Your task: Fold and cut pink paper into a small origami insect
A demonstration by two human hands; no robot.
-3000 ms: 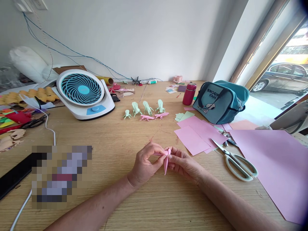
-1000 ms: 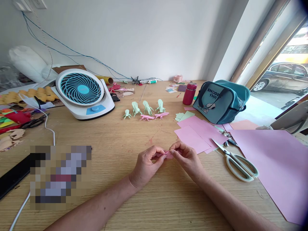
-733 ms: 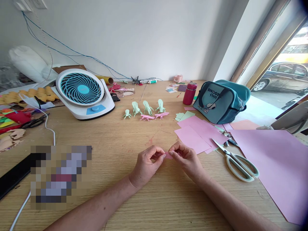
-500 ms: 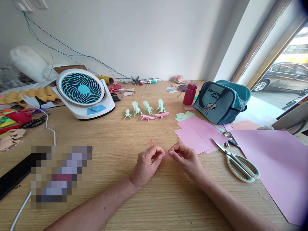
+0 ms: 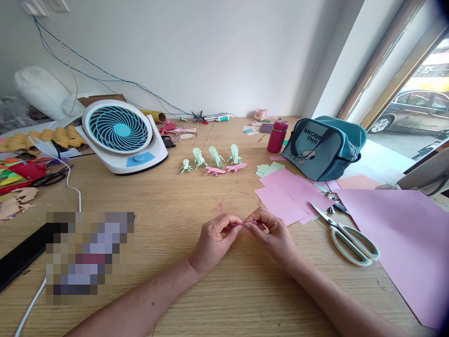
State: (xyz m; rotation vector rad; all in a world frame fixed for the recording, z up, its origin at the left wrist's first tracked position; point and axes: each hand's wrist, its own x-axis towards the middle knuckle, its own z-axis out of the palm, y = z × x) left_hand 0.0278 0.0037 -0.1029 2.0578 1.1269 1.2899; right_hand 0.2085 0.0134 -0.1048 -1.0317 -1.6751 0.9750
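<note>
Between my fingertips is a small folded piece of pink paper (image 5: 258, 226), mostly hidden by the fingers. My left hand (image 5: 218, 236) pinches its left end with thumb and index finger. The other end is pinched by my right hand (image 5: 271, 231), and the two thumbs nearly meet. Beyond the hands stand several folded green paper figures (image 5: 216, 157) with thin legs, in a row. Two pink paper figures (image 5: 236, 168) lie in front of them.
Right of my hands are pink paper sheets (image 5: 284, 201), scissors (image 5: 351, 241) and a large pink sheet (image 5: 414, 243). A red bottle (image 5: 277, 135) and a teal bag (image 5: 321, 147) stand behind. At left are a fan (image 5: 121, 131), a white cable (image 5: 79, 196) and a blurred-out patch (image 5: 89, 257).
The fingertips have drawn slightly closer together over the pink paper, and its angle has shifted a little. Everything else on the table stays where it was.
</note>
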